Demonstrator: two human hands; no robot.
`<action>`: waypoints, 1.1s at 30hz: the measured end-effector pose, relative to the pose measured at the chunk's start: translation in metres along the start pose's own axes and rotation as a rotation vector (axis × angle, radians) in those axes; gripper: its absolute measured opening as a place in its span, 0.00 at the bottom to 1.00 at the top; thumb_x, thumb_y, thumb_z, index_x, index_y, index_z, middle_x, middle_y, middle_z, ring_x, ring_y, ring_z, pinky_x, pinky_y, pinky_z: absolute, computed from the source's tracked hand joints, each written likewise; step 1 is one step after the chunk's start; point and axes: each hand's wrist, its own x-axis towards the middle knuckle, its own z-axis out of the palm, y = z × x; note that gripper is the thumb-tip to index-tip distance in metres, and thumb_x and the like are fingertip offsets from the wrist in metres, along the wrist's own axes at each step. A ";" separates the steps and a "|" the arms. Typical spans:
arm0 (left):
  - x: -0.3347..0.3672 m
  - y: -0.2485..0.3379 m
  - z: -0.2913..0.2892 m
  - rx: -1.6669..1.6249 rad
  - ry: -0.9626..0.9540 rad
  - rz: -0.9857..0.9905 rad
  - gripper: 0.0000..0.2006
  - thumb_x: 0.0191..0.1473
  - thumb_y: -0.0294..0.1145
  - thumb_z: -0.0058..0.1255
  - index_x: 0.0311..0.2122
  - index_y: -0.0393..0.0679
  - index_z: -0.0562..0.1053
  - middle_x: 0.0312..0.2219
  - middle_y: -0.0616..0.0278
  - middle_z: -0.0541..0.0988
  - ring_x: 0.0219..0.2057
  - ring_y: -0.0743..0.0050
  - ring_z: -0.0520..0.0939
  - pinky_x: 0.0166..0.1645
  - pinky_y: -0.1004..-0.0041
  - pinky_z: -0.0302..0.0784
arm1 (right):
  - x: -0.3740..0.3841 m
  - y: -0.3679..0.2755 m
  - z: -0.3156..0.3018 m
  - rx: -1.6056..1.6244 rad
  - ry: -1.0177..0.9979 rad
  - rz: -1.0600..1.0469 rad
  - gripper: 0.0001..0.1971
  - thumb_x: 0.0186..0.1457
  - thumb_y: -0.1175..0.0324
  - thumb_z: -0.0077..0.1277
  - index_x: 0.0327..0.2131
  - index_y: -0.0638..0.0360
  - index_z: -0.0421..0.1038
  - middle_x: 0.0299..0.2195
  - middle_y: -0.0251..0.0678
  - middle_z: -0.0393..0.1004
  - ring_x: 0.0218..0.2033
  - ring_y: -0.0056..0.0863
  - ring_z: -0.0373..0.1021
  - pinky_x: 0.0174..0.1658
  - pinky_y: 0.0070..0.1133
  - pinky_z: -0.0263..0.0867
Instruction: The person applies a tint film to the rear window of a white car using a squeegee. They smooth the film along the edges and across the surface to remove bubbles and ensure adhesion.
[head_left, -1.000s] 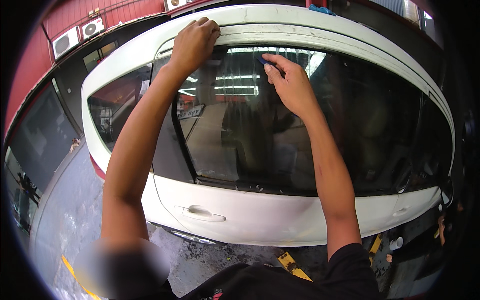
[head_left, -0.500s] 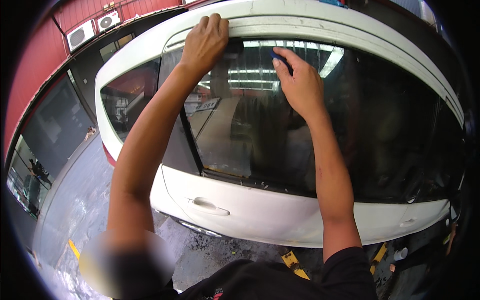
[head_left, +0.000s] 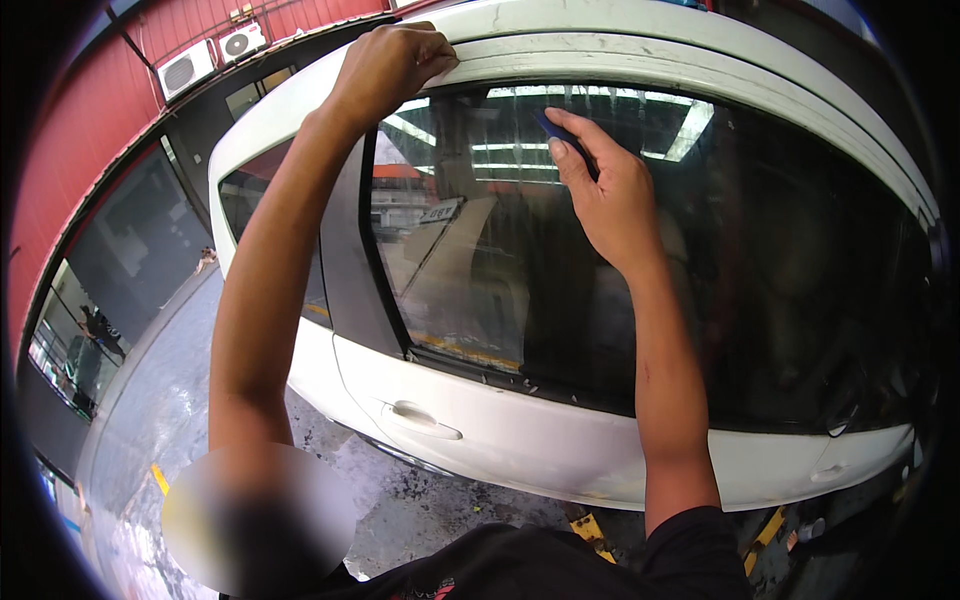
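A white car (head_left: 560,470) stands in front of me, its dark side window (head_left: 590,330) streaked and reflecting strip lights. My left hand (head_left: 392,68) is raised to the upper left corner of the window frame, its fingers curled and pinched together at the roof edge. Whatever lies between those fingertips is too small to make out. In my right hand (head_left: 608,185) is a flat blue scraper (head_left: 549,124), gripped between thumb and fingers close to the upper part of the glass. Part of the scraper is hidden by the hand.
Below the window is a white door handle (head_left: 422,420). Yellow metal pieces (head_left: 592,535) lie on the wet grey floor (head_left: 150,400) under the car. To the left rises a red and grey building wall (head_left: 80,130) with two air conditioner units (head_left: 187,70).
My left hand has shifted left along the frame and turned at the wrist. More of the blue scraper shows in my right hand, which sits slightly lower. The whole view has shifted a little.
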 end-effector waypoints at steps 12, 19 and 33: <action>-0.005 0.001 0.000 -0.184 -0.006 -0.083 0.09 0.58 0.37 0.62 0.37 0.42 0.83 0.32 0.58 0.84 0.33 0.57 0.86 0.41 0.64 0.79 | -0.005 0.004 0.002 0.069 0.013 -0.042 0.15 0.67 0.59 0.54 0.53 0.52 0.77 0.46 0.43 0.82 0.45 0.43 0.80 0.47 0.29 0.75; 0.001 0.004 0.006 -0.042 0.013 -0.077 0.07 0.60 0.33 0.61 0.39 0.43 0.84 0.33 0.57 0.86 0.34 0.62 0.87 0.43 0.66 0.81 | -0.005 0.004 0.003 0.076 0.035 -0.031 0.16 0.67 0.59 0.53 0.53 0.53 0.77 0.46 0.43 0.82 0.43 0.42 0.81 0.45 0.28 0.75; -0.004 0.002 0.007 -0.157 0.044 -0.198 0.10 0.58 0.35 0.64 0.39 0.38 0.84 0.31 0.59 0.86 0.32 0.71 0.85 0.42 0.71 0.79 | -0.018 0.004 -0.004 0.113 -0.014 -0.098 0.15 0.66 0.63 0.55 0.53 0.55 0.77 0.44 0.43 0.83 0.43 0.40 0.81 0.45 0.27 0.75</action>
